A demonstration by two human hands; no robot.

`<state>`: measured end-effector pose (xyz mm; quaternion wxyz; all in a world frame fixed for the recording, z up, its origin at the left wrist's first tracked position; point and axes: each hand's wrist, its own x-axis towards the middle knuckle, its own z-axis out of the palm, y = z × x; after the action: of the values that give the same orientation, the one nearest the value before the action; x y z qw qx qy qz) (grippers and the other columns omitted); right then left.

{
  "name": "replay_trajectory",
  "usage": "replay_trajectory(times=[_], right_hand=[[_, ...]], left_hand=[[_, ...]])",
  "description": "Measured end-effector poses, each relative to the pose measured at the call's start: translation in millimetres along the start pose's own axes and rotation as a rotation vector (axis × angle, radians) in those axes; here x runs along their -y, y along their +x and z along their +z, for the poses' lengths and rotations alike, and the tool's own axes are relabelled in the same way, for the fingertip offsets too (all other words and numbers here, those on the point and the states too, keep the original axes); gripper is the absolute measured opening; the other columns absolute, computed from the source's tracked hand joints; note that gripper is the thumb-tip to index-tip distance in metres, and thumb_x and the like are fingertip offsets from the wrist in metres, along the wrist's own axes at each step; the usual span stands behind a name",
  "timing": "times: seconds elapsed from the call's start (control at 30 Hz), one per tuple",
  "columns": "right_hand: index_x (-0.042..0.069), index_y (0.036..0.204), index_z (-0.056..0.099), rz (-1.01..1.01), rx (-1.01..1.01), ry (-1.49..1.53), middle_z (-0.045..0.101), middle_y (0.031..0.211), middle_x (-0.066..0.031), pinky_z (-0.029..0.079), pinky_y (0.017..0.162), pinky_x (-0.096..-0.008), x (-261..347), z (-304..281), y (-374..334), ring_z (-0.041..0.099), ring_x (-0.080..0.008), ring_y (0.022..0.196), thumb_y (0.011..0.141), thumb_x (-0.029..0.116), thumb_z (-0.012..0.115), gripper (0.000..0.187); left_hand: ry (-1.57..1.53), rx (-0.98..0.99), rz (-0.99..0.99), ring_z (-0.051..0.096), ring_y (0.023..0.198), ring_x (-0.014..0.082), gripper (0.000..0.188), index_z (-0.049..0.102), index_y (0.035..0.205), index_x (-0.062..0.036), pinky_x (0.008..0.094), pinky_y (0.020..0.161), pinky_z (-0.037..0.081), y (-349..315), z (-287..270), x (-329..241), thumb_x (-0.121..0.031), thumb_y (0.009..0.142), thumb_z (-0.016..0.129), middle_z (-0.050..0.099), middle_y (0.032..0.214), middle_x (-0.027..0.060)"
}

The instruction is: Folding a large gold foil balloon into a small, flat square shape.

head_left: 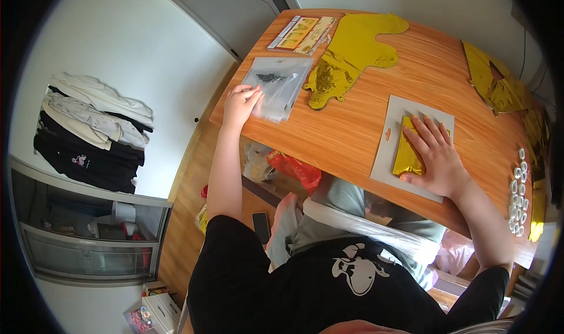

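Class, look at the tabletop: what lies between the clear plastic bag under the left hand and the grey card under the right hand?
In the head view, bare wooden table separates the clear plastic bag from the grey card; the crumpled gold foil balloon lies just beyond that stretch.

A clear plastic bag (277,86) with a dark printed patch lies at the bench's (352,128) left edge; beyond it, a flat yellow-and-white packet (302,33); right, a grey backing card (392,135).

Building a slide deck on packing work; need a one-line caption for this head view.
Right hand presses folded gold foil onto grey card; left hand touches clear bags.
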<state>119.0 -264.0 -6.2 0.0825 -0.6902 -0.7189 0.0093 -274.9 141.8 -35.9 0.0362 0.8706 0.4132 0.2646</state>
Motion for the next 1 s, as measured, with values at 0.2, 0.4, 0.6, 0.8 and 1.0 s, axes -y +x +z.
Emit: replay_trajectory(times=[0.2, 0.4, 0.6, 0.8, 1.0], right_hand=[[0.011, 0.158, 0.042, 0.001, 0.031, 0.025, 0.031, 0.168, -0.0204, 0.014, 0.128, -0.0595, 3.4, -2.8, 3.5, 0.023, -0.0430, 0.157, 0.084, 0.083, 0.057, 0.105], [0.012, 0.160, 0.040, 0.040, 0.058, 0.031, 0.029, 0.169, -0.0200, 0.013, 0.128, -0.0597, 0.1, -2.8, -2.8, 0.022, -0.0431, 0.157, 0.084, 0.082, 0.058, 0.105], [0.013, 0.161, 0.038, 0.014, 0.041, -0.004, 0.028, 0.169, -0.0197, 0.014, 0.128, -0.0598, 0.3, -0.8, -0.4, 0.022, -0.0432, 0.157, 0.085, 0.081, 0.058, 0.104], [0.014, 0.162, 0.035, 0.009, 0.049, -0.039, 0.027, 0.170, -0.0193, 0.015, 0.128, -0.0598, -0.4, 0.7, 0.8, 0.022, -0.0433, 0.157, 0.087, 0.081, 0.056, 0.103], [0.013, 0.161, 0.037, 0.003, 0.015, -0.017, 0.030, 0.168, -0.0201, 0.017, 0.127, -0.0600, -3.4, 6.6, -1.0, 0.024, -0.0443, 0.156, 0.088, 0.082, 0.054, 0.102]], left_hand=[[-0.189, -0.114, 0.046, 0.069, 0.092, 0.0241, 0.027, 0.081, 0.111, -0.0097, 0.0341, 0.086, 0.053, 13.4, -27.1, 5.6, -0.031, 0.098, 0.071, 0.074, 0.106, 0.0078], [-0.274, -0.451, 0.004, 0.066, 0.085, 0.0167, 0.022, 0.078, 0.113, -0.0042, 0.0318, 0.076, 0.052, 15.6, -101.5, -112.2, -0.021, 0.103, 0.067, 0.073, 0.097, 0.0096], [-0.182, -0.398, 0.171, 0.064, 0.074, 0.0193, 0.024, 0.074, 0.119, -0.0037, 0.0306, 0.072, 0.053, -20.6, -108.8, -197.4, -0.016, 0.098, 0.073, 0.068, 0.089, 0.0096], [-0.129, 0.056, 0.162, 0.068, 0.080, 0.0268, 0.059, 0.071, 0.121, 0.0000, 0.0370, 0.074, 0.057, -52.1, -60.1, -248.9, -0.039, 0.081, 0.089, 0.068, 0.091, 0.0125], [0.109, 0.342, 0.110, 0.068, 0.101, 0.0305, 0.060, 0.066, 0.115, -0.0009, 0.0433, 0.085, 0.058, -54.8, -23.0, -254.9, -0.044, 0.078, 0.088, 0.067, 0.110, 0.0162]])
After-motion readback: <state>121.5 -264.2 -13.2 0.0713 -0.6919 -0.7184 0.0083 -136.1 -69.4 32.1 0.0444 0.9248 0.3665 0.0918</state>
